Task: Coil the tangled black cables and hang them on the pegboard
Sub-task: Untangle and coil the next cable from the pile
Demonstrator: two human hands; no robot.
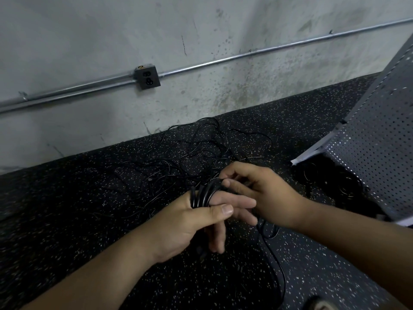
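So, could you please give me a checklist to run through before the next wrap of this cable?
1. Coil of black rubber cable wrapped round left hand, thumb pressing it: ok.
2. Right hand pinches the cable at the coil's top: ok.
3. Trailing cable end runs free of knots: cannot tell.
4. Tangled pile of thin black cables on the speckled black floor sorted: not ok.
5. Grey perforated metal pegboard has a free hook: cannot tell.

Tangled black cables [201, 151] sprawl near a tilted pegboard [375, 139] (several loops wound round the left hand [190, 222]).
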